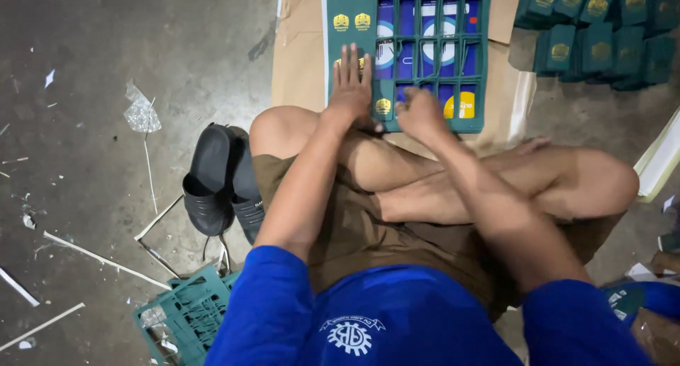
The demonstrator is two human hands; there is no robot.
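Green die-cut sheet (409, 54) is lying on cardboard (301, 69) on the floor, before crossed legs. Left hand (350, 90) is pressing it flat, fingers spread; right hand (419, 115) is pinching its near edge, fingers curled. Black sandals (219, 178) are sitting alongside.

Dim, even light; edges perhaps slightly blurred.

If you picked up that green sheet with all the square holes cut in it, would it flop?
Probably. The green die-cut card sheet looks thin and lies flat, so it would likely sag. With most squares punched out, the narrow strips could bend or tear. It seems light: the left hand pins it down while the right hand works.
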